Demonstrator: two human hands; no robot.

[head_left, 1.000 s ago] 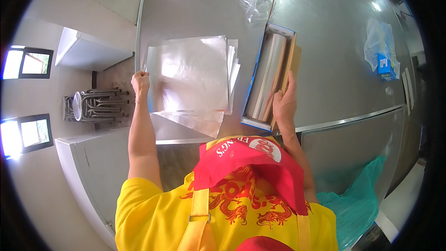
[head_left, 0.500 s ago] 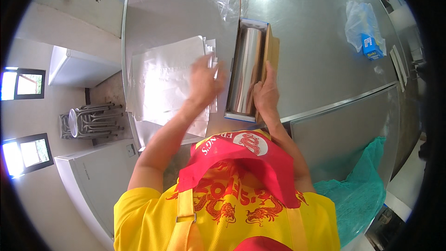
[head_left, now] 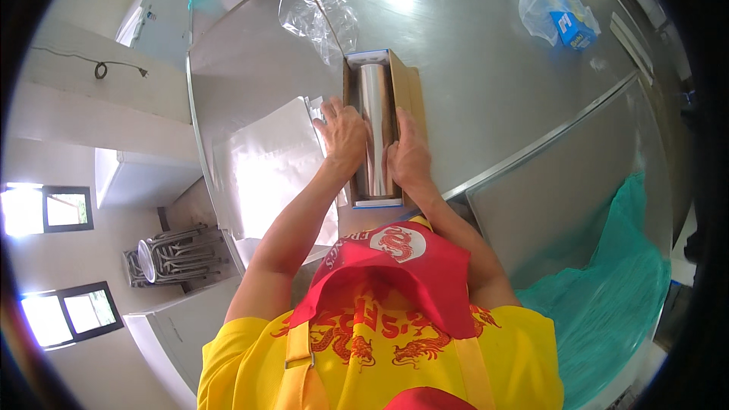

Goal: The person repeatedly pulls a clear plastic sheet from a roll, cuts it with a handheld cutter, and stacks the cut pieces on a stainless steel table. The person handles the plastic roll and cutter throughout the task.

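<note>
A long narrow cardboard box (head_left: 377, 203) lies open on the metal table, holding a shiny silver roll of foil (head_left: 375, 106). My left hand (head_left: 344, 135) rests over the box's left wall beside the roll, its fingers spread; its thumb side is partly hidden. On the other side, my right hand (head_left: 410, 156) grips the right wall, thumb inward by the roll and fingers along the raised brown flap (head_left: 415, 99). Left of the box lies a stack of flat silvery foil sheets (head_left: 266, 159), its right edge partly under my left wrist.
Clear crumpled plastic (head_left: 319, 23) lies beyond the box. At far right are a blue carton (head_left: 571, 29) and a thin plastic bag (head_left: 535, 4). Green netting (head_left: 600, 296) drapes at the near right. A raised metal seam (head_left: 547, 137) crosses the table; stools (head_left: 178, 254) stand at left.
My left hand has moved from above the foil sheets to the box's left side. My right hand stays on the right wall. The whole view has shifted and turned slightly.
</note>
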